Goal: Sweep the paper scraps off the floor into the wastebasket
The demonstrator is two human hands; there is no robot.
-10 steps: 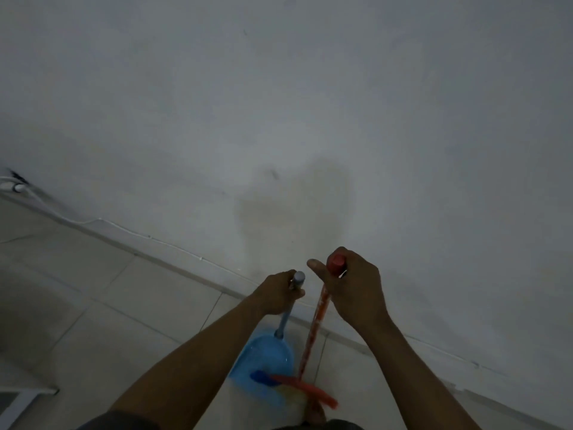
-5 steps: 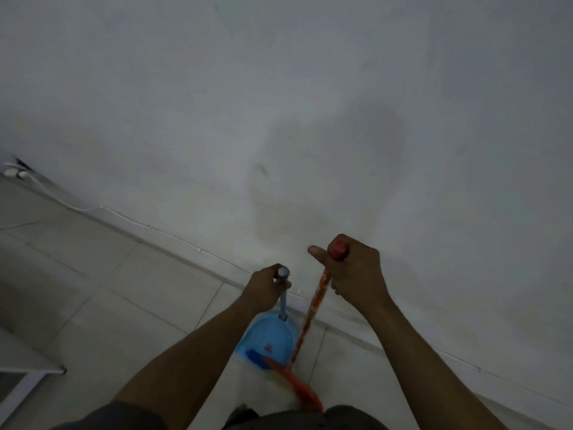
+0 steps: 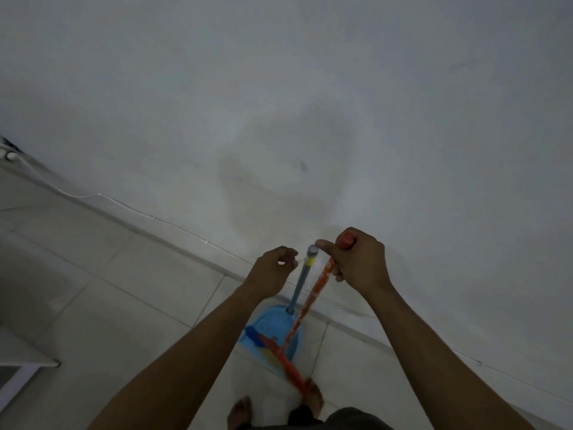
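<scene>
A blue dustpan [image 3: 270, 326] stands on the tiled floor by the wall, its grey upright handle [image 3: 305, 276] rising between my hands. My left hand [image 3: 271, 271] hovers just left of the handle's top, fingers loosely curled, holding nothing. My right hand [image 3: 356, 259] grips the red top of the broom, and its thumb tip reaches the dustpan handle's cap. The orange broom stick [image 3: 313, 301] slants down to the red broom head [image 3: 286, 363], which lies across the pan's mouth. No paper scraps or wastebasket are in view.
A pale wall fills most of the view, with a thin white cable [image 3: 124, 202] running along its base. A white furniture corner [image 3: 21, 369] juts in at the lower left. My bare feet [image 3: 313, 395] stand just behind the broom head.
My left hand has let go of the dustpan handle and drawn slightly left. The right hand keeps its grip on the broom, its thumb now at the handle's cap.
</scene>
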